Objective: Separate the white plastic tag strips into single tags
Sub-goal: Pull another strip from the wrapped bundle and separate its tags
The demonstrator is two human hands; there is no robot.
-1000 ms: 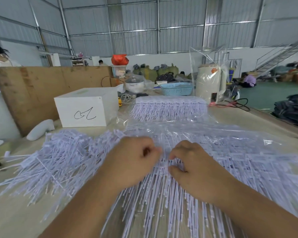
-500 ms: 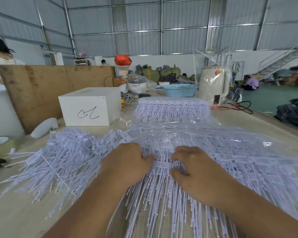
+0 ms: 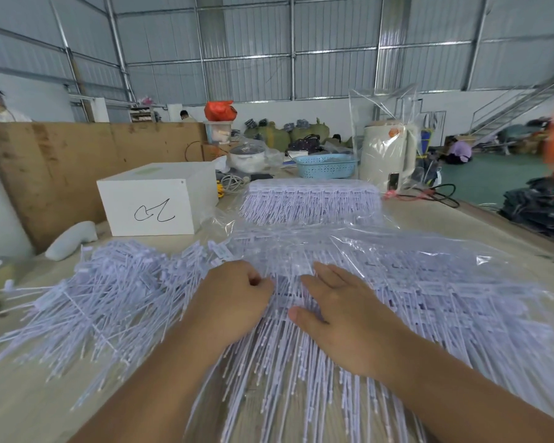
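Observation:
A wide layer of white plastic tag strips [image 3: 413, 289], still joined in rows, lies on a clear plastic sheet in front of me. My left hand [image 3: 234, 298] is curled into a fist on the strips' heads, pinching them at its thumb side. My right hand [image 3: 343, 311] lies flat on the strips just to the right, fingers straight, thumb out toward the left hand. A loose heap of single tags [image 3: 109, 295] spreads on the table to the left. A second bundle of joined strips [image 3: 311, 199] lies farther back.
A white box [image 3: 154, 199] with a scribble stands at the back left beside a brown board [image 3: 61, 167]. Behind are a blue basket [image 3: 327, 166], a cream appliance in plastic [image 3: 387, 155] and black cables [image 3: 435, 193]. The table edge [image 3: 509, 228] runs along the right.
My right hand has opened from a curled grip to lying flat on the strips. The left hand stayed curled at the same spot. The camera view shifted slightly.

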